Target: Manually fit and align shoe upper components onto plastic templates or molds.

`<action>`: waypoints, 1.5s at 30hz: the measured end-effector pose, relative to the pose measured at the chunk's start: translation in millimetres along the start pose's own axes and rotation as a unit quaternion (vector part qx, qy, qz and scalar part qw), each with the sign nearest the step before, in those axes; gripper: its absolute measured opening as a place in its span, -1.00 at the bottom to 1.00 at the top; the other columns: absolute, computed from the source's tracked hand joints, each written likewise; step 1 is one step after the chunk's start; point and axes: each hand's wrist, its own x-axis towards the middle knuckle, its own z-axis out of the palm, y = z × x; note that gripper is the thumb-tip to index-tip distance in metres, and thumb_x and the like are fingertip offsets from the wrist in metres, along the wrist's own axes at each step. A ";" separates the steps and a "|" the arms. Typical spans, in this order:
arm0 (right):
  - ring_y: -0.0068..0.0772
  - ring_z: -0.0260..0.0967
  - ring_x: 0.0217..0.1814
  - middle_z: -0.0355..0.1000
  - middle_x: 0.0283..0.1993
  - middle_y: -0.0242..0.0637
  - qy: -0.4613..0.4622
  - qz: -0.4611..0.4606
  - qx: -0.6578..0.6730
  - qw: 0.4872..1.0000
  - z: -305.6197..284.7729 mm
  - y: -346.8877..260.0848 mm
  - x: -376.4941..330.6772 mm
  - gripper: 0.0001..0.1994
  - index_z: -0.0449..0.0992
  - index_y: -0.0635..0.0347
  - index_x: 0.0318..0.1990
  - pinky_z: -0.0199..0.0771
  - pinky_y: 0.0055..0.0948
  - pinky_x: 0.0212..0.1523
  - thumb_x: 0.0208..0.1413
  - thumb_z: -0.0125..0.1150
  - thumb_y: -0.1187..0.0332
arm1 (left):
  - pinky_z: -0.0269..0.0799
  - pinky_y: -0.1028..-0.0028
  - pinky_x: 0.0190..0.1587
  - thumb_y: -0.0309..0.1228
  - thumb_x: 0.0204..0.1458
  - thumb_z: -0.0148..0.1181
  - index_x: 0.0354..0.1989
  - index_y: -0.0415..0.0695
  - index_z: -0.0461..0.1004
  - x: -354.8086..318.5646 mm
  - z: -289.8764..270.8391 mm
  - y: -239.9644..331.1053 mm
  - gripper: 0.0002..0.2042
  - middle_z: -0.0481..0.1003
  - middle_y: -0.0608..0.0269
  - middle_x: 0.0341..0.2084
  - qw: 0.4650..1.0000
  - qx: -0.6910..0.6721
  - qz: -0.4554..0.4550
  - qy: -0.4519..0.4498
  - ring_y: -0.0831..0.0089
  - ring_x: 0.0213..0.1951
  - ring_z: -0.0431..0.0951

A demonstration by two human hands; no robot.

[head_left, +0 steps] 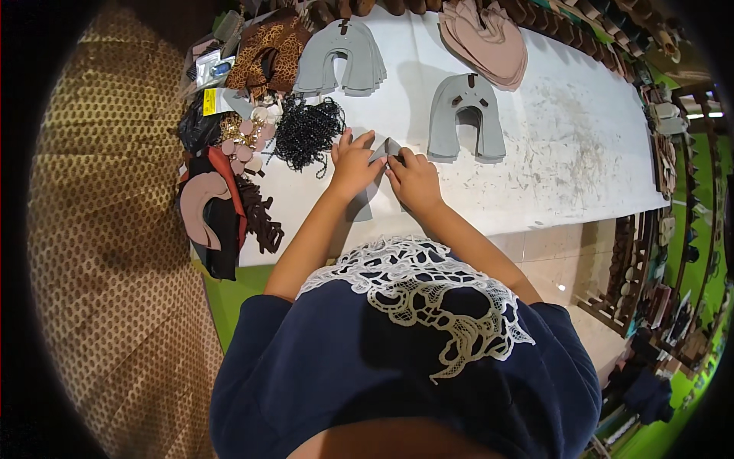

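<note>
A grey horseshoe-shaped shoe-upper piece point(361, 208) lies on the white table in front of me, partly hidden under my hands. Its far end is lifted into a small folded peak. My left hand point(354, 167) rests on it with spread fingers, the thumb reaching toward the fold. Bent fingers of my right hand point(415, 181) pinch the edge beside that peak. Just beyond, to the right, stands a stack of similar grey pieces point(443, 122) with small brown tabs on top. Another grey stack point(310, 65) sits farther back.
Black bead strings point(302, 131) heap beside my left hand. Pink round pieces point(243, 151), brown strips point(260, 214) and leopard-print pieces point(256, 73) crowd the left side. A pink stack point(497, 46) lies at the back right. Scraps dot the white table point(581, 161); shoe racks point(677, 229) stand right.
</note>
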 end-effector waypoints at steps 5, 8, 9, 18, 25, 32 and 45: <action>-0.33 0.28 -0.23 0.30 -0.13 -0.36 -0.006 0.006 -0.017 1.000 2.3 -3.8 -0.8 -0.72 0.52 0.02 -0.15 0.30 -0.29 -0.36 -0.04 0.19 0.21 | -0.18 -0.15 0.18 -0.15 -0.09 0.17 -0.45 -0.25 0.58 -3.3 13.0 -11.8 -0.65 0.29 0.25 0.15 0.998 -0.043 0.015 0.039 -0.08 0.27 -0.02; -0.25 0.33 -0.21 0.33 -0.07 -0.29 -0.017 0.011 -0.015 1.000 -4.9 -3.0 -4.2 -0.70 0.53 0.03 -0.13 0.37 -0.27 -0.29 -0.07 0.21 0.23 | -0.18 -0.14 0.19 -0.15 -0.08 0.15 -0.45 -0.26 0.58 -8.8 17.6 -4.7 -0.65 0.27 0.20 0.17 0.998 -0.036 -0.024 0.052 -0.07 0.27 -0.02; -0.25 0.33 -0.21 0.33 -0.07 -0.29 -0.015 0.011 -0.016 1.000 -6.4 -2.9 -4.3 -0.70 0.53 0.03 -0.13 0.37 -0.27 -0.29 -0.07 0.21 0.23 | -0.18 -0.14 0.19 -0.15 -0.08 0.15 -0.45 -0.26 0.58 -10.3 19.6 -3.4 -0.65 0.27 0.20 0.17 0.998 -0.035 -0.022 0.053 -0.07 0.27 -0.02; -0.14 0.32 -0.13 0.30 0.07 -0.18 -0.016 -0.009 0.064 0.998 -8.9 13.3 -7.4 -0.66 0.52 0.08 -0.08 0.35 -0.25 -0.09 -0.08 0.22 0.29 | -0.21 -0.10 0.20 -0.20 -0.08 0.16 -0.21 -0.17 0.56 -25.1 18.6 15.9 -0.66 0.22 0.18 0.20 0.997 0.005 -0.006 0.079 -0.05 0.27 -0.03; -0.07 0.32 -0.08 0.26 0.15 -0.08 -0.001 0.007 0.140 0.990 -7.0 23.1 -17.1 -0.69 0.50 0.21 -0.08 0.33 -0.24 -0.02 -0.04 0.18 0.39 | -0.23 -0.17 0.19 -0.24 -0.12 0.19 -0.16 0.04 0.56 -29.7 20.9 19.7 -0.70 0.19 0.20 0.21 0.996 0.036 0.004 0.076 -0.01 0.28 -0.03; -0.12 0.34 -0.13 0.32 0.07 -0.10 0.027 -0.011 0.108 0.994 -7.7 21.2 -16.9 -0.71 0.52 0.23 -0.13 0.35 -0.25 -0.07 -0.07 0.19 0.40 | -0.22 -0.15 0.20 -0.26 -0.14 0.21 -0.02 0.06 0.47 -39.0 34.8 24.7 -0.59 0.14 0.20 0.23 0.991 0.091 0.033 0.089 0.06 0.28 -0.02; -0.11 0.31 -0.09 0.33 0.02 -0.10 0.026 -0.013 0.107 0.994 -8.2 21.4 -18.3 -0.76 0.52 0.25 -0.20 0.31 -0.24 -0.04 -0.06 0.16 0.40 | -0.21 -0.15 0.20 -0.22 -0.10 0.18 0.04 0.00 0.38 -37.7 33.3 34.5 -0.54 0.08 0.14 0.25 0.990 0.117 0.016 0.077 0.09 0.28 0.00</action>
